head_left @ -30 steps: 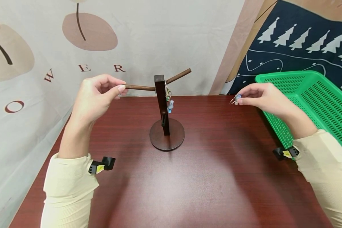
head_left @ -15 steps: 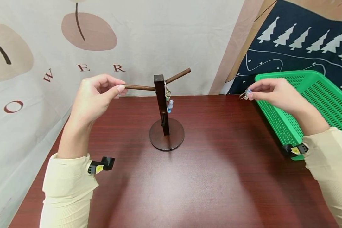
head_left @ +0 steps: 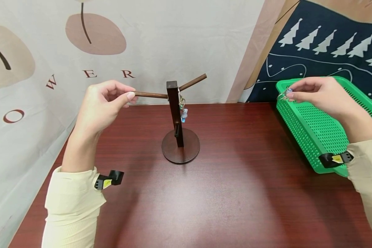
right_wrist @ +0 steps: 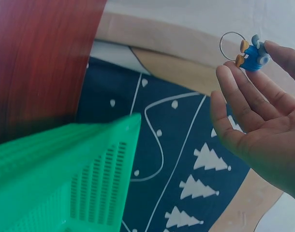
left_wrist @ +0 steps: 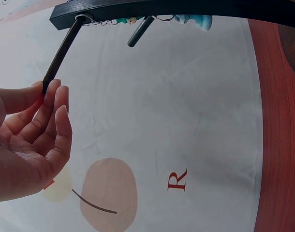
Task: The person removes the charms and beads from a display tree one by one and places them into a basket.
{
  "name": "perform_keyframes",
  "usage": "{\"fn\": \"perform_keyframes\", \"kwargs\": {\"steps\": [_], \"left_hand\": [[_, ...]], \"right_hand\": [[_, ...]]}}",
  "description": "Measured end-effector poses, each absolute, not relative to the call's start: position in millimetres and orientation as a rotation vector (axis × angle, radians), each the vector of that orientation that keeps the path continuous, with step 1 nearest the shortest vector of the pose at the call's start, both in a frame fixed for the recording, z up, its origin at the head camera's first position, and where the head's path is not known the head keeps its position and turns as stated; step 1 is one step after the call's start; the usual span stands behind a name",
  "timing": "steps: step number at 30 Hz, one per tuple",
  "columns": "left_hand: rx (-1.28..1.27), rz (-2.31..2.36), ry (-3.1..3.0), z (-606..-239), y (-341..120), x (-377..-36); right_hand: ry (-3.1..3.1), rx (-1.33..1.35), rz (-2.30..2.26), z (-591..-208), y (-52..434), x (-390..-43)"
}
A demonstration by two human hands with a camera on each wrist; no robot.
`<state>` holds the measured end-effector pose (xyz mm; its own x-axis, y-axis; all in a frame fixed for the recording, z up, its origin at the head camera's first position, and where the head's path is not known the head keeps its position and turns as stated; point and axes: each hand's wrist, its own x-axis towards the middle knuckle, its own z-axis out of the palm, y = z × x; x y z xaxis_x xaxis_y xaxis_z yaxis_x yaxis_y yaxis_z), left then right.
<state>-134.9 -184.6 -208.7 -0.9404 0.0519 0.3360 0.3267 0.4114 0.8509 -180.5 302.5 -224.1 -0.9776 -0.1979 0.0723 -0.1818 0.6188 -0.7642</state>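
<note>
- My left hand [head_left: 102, 103] is up in the air, out in front of me on my left side.
- Its fingers are curled, and my thumb and first finger pinch together at the tips.
- The other left fingers [left_wrist: 55, 121] bend in toward my palm.
- My left arm reaches forward, and a pale yellow sleeve covers it up to the wrist.
- My right hand [head_left: 320, 93] is up high too, far out on my right side.
- Its thumb and fingertips [right_wrist: 225, 77] pinch together, with my palm half open below them.
- My right arm bends in from the right, in the same pale yellow sleeve.
- My two hands are far apart.
</note>
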Motion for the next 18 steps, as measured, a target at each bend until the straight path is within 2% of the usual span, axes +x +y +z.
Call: {"fn": "perform_keyframes", "kwargs": {"steps": [18], "left_hand": [[-0.313,-1.524,-2.420,-207.2,-183.5,-133.6]], "right_hand": [[2.963,-0.089,-1.225,-221.9,348.3,-178.1]]}}
